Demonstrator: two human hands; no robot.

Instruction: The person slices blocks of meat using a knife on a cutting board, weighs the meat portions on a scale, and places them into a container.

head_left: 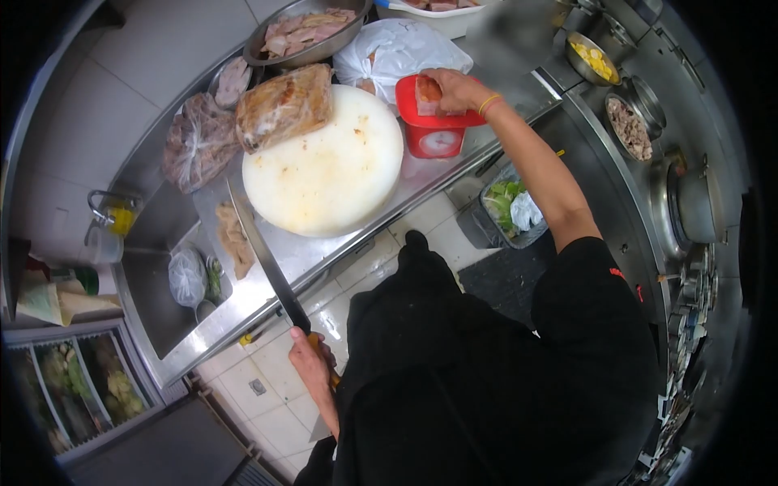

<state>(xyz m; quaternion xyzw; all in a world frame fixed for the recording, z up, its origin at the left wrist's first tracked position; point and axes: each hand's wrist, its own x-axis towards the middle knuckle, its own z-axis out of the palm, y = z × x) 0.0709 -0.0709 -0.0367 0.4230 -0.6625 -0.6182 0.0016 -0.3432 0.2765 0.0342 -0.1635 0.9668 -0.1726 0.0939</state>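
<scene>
My left hand [311, 356] is closed around the handle of a long knife [271, 263], whose blade slants up and left over the steel counter's edge. Up at the counter, my right hand [455, 89] grips a block of meat [427, 95] with a browned top. The meat rests on the red tray of a kitchen scale [435, 144], and the dial is too blurred to read. Left of the scale lies a thick round white cutting board [324, 170]. A large plastic-wrapped piece of meat [284, 105] sits on the board's far left edge.
Bagged meat [203, 142], a white plastic bag [397, 57] and a metal bowl of sliced meat [308, 32] crowd around the board. A sink [162, 304] is at left. A bin with greens [515, 211] stands below the counter. Pots and bowls [632, 125] line the right side.
</scene>
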